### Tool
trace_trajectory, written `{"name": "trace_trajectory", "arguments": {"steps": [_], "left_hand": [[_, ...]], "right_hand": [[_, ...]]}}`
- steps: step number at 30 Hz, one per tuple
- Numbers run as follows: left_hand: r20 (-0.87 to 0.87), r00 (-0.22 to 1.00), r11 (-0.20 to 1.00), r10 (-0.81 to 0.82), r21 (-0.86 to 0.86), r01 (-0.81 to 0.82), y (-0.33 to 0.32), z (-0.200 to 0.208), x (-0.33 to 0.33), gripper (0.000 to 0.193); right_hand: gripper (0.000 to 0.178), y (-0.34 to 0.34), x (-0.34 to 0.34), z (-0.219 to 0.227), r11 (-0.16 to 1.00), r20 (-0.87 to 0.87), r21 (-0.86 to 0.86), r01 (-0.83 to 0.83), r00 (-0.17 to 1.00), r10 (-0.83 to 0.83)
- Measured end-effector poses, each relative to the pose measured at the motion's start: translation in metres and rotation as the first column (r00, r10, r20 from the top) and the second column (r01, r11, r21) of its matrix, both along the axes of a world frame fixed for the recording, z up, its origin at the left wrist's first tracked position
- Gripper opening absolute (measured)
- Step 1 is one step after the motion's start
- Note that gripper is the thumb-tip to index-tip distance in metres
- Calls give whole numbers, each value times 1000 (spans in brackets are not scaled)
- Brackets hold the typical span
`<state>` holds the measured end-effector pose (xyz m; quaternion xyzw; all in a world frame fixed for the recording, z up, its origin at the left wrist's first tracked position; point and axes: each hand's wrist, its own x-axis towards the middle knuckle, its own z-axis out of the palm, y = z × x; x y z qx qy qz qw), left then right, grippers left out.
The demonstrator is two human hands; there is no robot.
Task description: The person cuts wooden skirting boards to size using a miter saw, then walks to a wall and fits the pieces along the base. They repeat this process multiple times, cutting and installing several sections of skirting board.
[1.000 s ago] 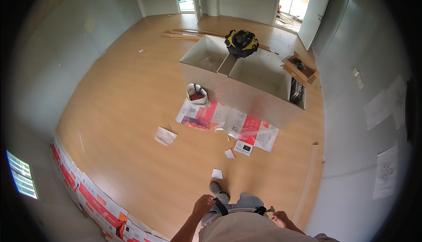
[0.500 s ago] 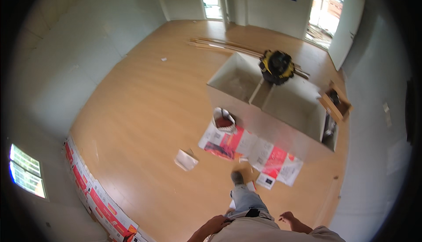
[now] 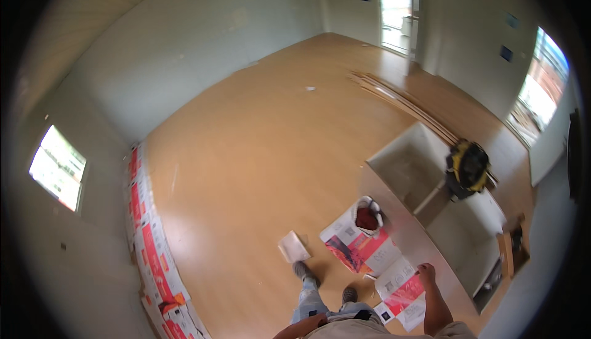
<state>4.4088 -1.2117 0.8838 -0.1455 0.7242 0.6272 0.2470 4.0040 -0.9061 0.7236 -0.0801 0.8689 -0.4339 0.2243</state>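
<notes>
My right hand (image 3: 425,272) is held out over the flattened cardboard sheets (image 3: 377,253), its fingers curled and nothing visible in them. My left hand (image 3: 317,321) rests against my waist; its fingers are too hard to make out. A white bag (image 3: 377,227) with reddish-brown contents stands at the far end of the sheets. Beside them is a long, pale, open-topped cabinet (image 3: 411,228) with a divider. A black and yellow tool bag (image 3: 469,168) sits on the divider's far end. Near my forward foot lies a pale folded sheet (image 3: 294,247).
A small open cardboard box (image 3: 512,248) perches at the cabinet's right end. Long thin boards (image 3: 400,100) lie on the wood-look floor behind it. Printed cardboard (image 3: 154,253) lines the left wall. A scrap (image 3: 310,88) lies farther off. Two bright doorways show at the back.
My view has swung left, so the cabinet and bag appear farther right. One foot has stepped forward toward the pale sheet. My right hand has risen from my side, out over the cardboard.
</notes>
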Motion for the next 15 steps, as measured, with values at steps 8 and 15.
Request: {"name": "trace_trajectory", "arguments": {"steps": [8,15], "left_hand": [[-124,991,997,50,70,-41,-119,-36,-103,30],[-236,969,997,65,60,-53,-248,-62,-174,30]], "right_hand": [[3,-10,-34,-94,820,43,386,-423,896,442],[7,-238,-23,13,907,275,277,-317,931,241]]}}
